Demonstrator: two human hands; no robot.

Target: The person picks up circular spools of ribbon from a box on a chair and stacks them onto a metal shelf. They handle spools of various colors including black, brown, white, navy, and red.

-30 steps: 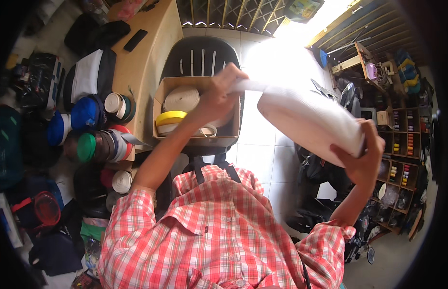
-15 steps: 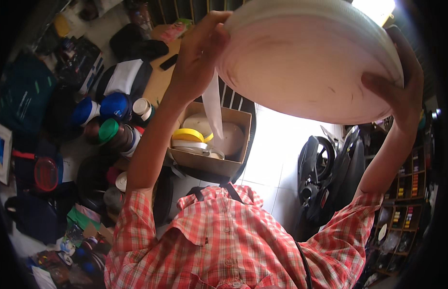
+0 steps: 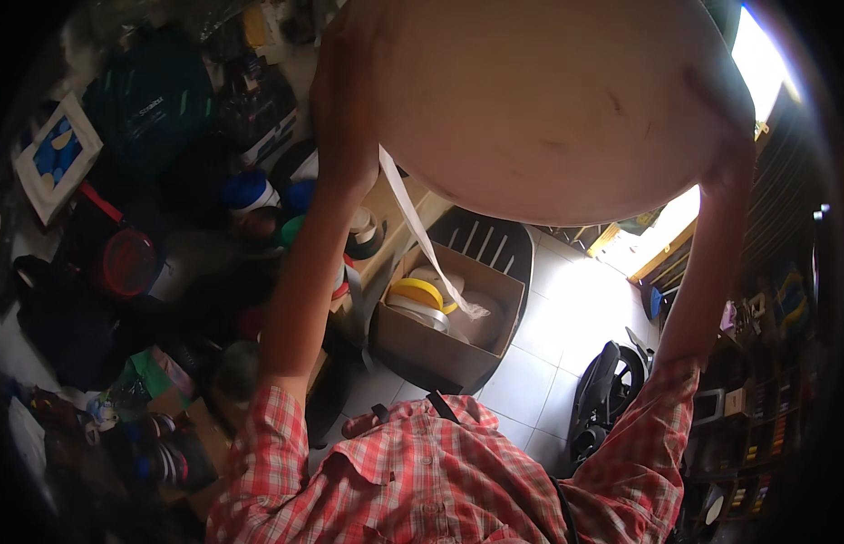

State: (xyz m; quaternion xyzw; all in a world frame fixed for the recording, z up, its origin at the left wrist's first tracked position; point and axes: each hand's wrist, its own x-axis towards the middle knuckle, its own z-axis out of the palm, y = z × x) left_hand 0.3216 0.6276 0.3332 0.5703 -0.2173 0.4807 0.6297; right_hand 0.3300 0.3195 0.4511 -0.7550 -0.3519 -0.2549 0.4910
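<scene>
A big, round, off-white roll of webbing point(image 3: 549, 118) is raised high in front of me, its flat underside facing me with a few dark scuffs. My left hand point(image 3: 345, 118) grips its left edge, the fingers dim and blurred. On the opposite edge, my right hand point(image 3: 723, 127) is closed round the rim, thumb lying on the flat face. From beside my left hand a loose white webbing end point(image 3: 420, 227) dangles down to an open cardboard box point(image 3: 440, 343). In that box lie a yellow roll point(image 3: 417, 292) and several whitish rolls.
The box stands on a dark seat point(image 3: 522, 263). A wooden table edge point(image 3: 395, 213) is behind it, with coloured rolls to the left. Bags point(image 3: 150, 104) crowd the far left. Right of white floor tiles point(image 3: 522, 372) are a motorbike wheel point(image 3: 626, 372) and shelves point(image 3: 748, 426).
Both hands have lifted the roll higher and slightly left, and it fills more of the view. The surroundings have turned and shifted in the picture. The loose end now hangs at a slant.
</scene>
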